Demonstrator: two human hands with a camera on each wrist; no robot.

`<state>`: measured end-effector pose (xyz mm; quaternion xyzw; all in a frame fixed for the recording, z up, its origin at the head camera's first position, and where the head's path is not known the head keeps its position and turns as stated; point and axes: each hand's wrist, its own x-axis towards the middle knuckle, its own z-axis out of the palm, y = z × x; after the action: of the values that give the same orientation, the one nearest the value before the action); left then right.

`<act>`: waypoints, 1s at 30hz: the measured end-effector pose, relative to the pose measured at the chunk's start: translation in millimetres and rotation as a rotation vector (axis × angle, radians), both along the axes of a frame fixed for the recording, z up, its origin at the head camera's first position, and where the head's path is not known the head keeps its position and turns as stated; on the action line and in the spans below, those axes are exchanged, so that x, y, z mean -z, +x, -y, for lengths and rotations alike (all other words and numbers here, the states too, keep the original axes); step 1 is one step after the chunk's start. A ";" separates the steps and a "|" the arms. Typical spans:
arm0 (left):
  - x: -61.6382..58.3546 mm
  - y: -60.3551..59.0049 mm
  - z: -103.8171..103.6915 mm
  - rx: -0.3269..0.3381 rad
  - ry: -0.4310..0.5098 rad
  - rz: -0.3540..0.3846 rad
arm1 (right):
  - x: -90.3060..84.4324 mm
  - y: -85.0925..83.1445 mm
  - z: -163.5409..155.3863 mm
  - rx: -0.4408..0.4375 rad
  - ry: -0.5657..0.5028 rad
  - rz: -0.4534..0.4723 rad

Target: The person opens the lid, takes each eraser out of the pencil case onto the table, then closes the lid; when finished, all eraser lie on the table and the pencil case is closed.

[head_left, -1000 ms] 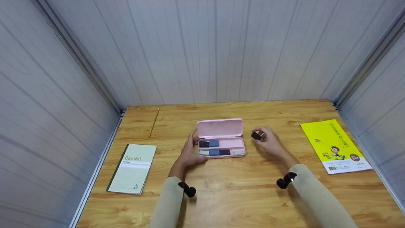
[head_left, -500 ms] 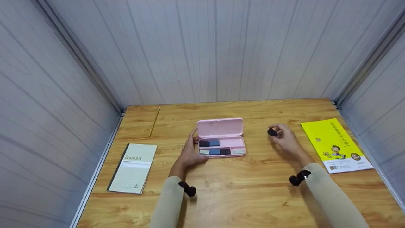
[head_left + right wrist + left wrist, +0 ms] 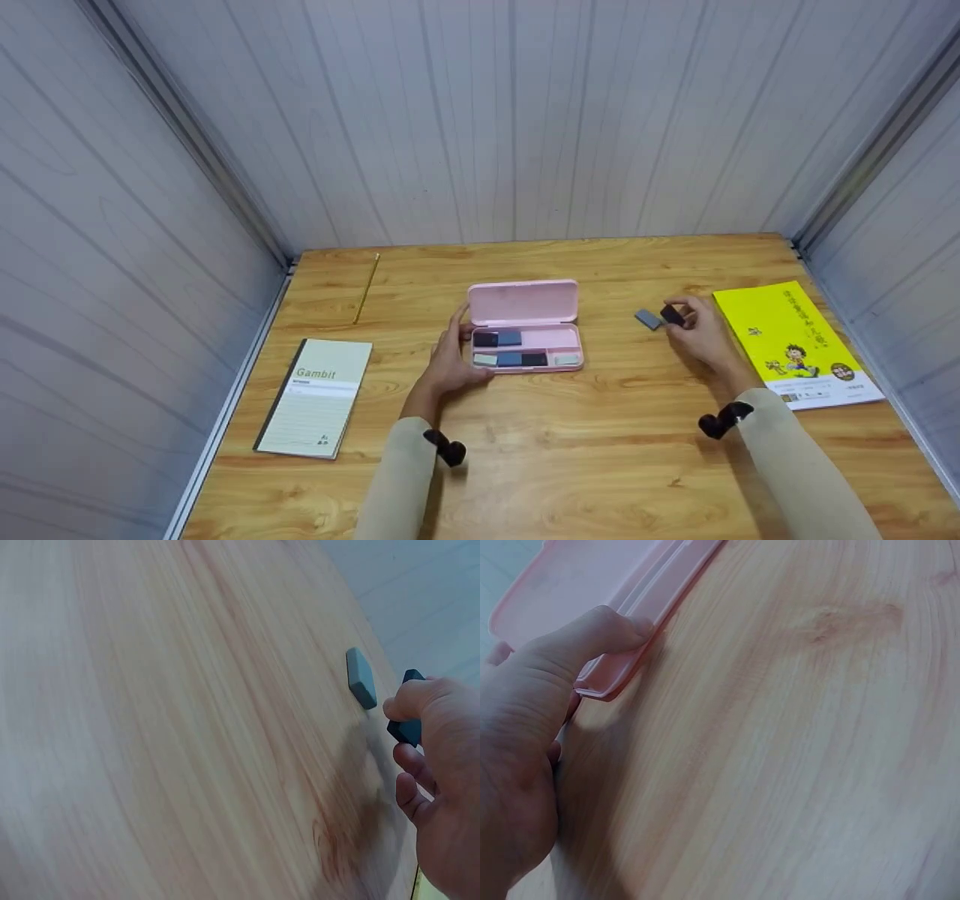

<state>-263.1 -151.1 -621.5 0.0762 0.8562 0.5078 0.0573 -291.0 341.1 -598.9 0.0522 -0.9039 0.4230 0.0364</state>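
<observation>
A pink pencil case (image 3: pixel 523 304) lies open near the table's middle, lid tipped back. My left hand (image 3: pixel 451 361) grips its left end, the thumb over the front rim in the left wrist view. Inside are several block-shaped erasers, among them a blue eraser (image 3: pixel 509 339), a black eraser (image 3: pixel 534 359) and a pale eraser (image 3: pixel 565 360). Off to the right, my right hand (image 3: pixel 705 334) pinches another black eraser (image 3: pixel 673 315) between thumb and fingers. Just left of it a grey-blue eraser (image 3: pixel 361 678) lies flat on the wood, apart from the fingers.
A yellow book (image 3: pixel 795 345) lies at the right, close beside the right hand. On the left are a Gambit notebook (image 3: pixel 313 397) and, farther back, a thin yellow pencil (image 3: pixel 366 289). Pale panel walls (image 3: pixel 480 127) border the wooden table (image 3: pixel 570 450) behind and at both sides.
My right hand has moved right, away from the pencil case, with the black eraser. The grey-blue eraser now shows on the table where the hand was. My left hand has stayed put.
</observation>
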 end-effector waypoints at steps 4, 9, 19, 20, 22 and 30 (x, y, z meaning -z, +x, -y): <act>1.1 -0.1 0.1 -0.004 0.005 -0.002 | 2.3 0.7 -4.1 0.007 0.000 0.012; 1.8 -0.6 -0.2 -0.011 0.003 0.007 | 3.7 1.8 -7.4 0.025 0.005 0.068; 2.0 -0.5 -1.1 -0.018 0.008 0.007 | 4.1 1.9 -10.0 0.027 0.035 0.126; 2.0 -0.5 -1.0 -0.018 0.008 0.009 | 4.3 1.7 -10.1 0.027 0.035 0.128; 1.7 -0.6 -1.0 -0.019 0.003 0.014 | 4.6 1.5 -10.4 0.026 0.035 0.130; 2.8 0.2 -0.9 -0.004 0.007 -0.029 | 5.5 3.1 -10.7 0.033 0.048 0.113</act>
<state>-262.9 -150.2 -624.3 0.0821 0.8552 0.5098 0.0437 -287.9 351.9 -604.3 0.0142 -0.9151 0.4029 -0.0089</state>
